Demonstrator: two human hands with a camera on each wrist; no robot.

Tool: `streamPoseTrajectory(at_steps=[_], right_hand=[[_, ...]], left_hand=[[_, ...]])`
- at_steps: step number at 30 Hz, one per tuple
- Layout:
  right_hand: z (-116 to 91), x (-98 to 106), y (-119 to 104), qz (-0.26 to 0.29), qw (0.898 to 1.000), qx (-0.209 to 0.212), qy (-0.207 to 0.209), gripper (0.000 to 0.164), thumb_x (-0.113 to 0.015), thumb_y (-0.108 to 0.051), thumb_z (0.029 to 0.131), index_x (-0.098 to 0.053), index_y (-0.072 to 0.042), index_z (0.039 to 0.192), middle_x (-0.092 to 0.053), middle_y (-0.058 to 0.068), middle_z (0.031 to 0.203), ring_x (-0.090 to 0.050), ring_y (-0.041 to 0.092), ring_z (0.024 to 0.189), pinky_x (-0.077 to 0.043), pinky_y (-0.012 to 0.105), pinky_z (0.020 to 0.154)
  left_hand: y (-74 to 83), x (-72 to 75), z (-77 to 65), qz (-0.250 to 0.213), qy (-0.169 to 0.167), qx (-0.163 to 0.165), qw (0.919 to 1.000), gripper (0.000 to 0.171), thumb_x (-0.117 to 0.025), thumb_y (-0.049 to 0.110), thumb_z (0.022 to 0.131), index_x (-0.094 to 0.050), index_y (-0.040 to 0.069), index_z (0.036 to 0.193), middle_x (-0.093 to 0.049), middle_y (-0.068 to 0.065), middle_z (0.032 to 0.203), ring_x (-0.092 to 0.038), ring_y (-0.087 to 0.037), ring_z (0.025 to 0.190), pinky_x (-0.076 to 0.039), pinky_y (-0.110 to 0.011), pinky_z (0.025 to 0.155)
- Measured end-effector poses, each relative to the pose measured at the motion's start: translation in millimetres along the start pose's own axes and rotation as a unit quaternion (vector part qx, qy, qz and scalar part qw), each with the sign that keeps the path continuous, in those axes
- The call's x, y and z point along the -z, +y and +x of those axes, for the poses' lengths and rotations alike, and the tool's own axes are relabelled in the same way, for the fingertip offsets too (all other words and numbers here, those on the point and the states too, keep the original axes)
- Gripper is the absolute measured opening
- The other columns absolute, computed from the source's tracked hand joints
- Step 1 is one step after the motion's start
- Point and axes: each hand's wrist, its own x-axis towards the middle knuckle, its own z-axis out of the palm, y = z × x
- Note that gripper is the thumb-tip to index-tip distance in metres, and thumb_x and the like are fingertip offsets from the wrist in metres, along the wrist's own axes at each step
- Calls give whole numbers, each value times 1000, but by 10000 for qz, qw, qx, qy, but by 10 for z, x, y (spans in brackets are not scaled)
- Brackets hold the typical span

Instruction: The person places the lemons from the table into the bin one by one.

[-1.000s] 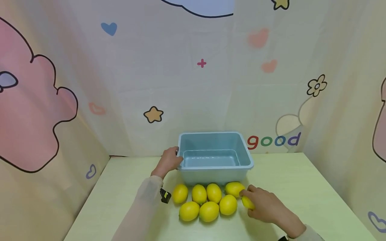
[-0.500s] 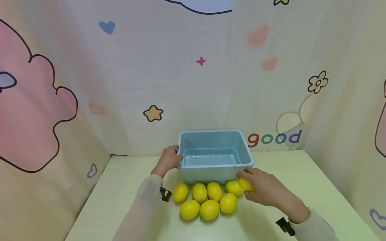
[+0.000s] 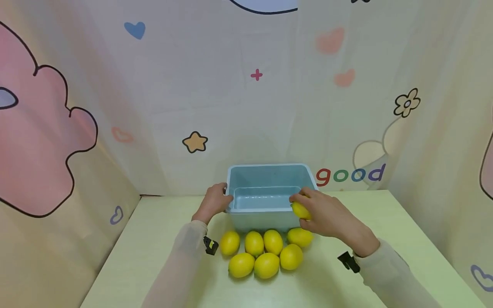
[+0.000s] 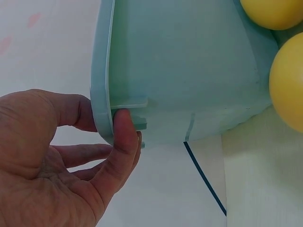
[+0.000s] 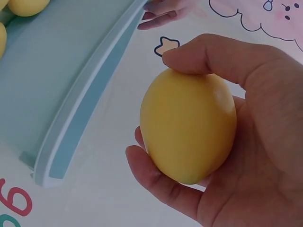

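A light blue plastic basin (image 3: pixel 262 220) stands at the back of the table with nothing inside it. My left hand (image 3: pixel 212 202) grips its left rim, thumb inside and fingers outside; in the left wrist view the fingers curl under the rim (image 4: pixel 100 71). My right hand (image 3: pixel 327 214) holds a lemon (image 3: pixel 301 210) near the basin's front right corner, overlapping the rim in the head view. Thumb and fingers wrap around the lemon (image 5: pixel 189 125) in the right wrist view. Several more lemons (image 3: pixel 267 265) lie on the table in two rows before the basin.
The pale table (image 3: pixel 142 256) is bounded by a patterned curtain (image 3: pixel 173 107) behind and at both sides. The basin stands close to the back curtain. A small black clip-like device (image 3: pixel 210 245) sits at my left wrist, another (image 3: pixel 348 262) at the right.
My right hand has lifted the lemon from the right of the group and carried it up and leftward to the basin's front rim. The left hand has kept its grip on the basin.
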Motion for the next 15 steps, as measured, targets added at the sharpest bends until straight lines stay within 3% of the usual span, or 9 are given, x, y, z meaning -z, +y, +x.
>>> streamPoseTrajectory(at_steps=[15], right_hand=[[363, 146, 100, 75, 9999, 30, -68, 43, -69, -22, 75, -58, -18, 117, -57, 3, 103, -49, 13, 71, -41, 20, 54]], left_hand=[[-21, 3, 37, 61, -84, 94, 9999, 46, -55, 14, 84, -50, -1, 127, -61, -19, 113, -62, -23, 82, -55, -25, 52]])
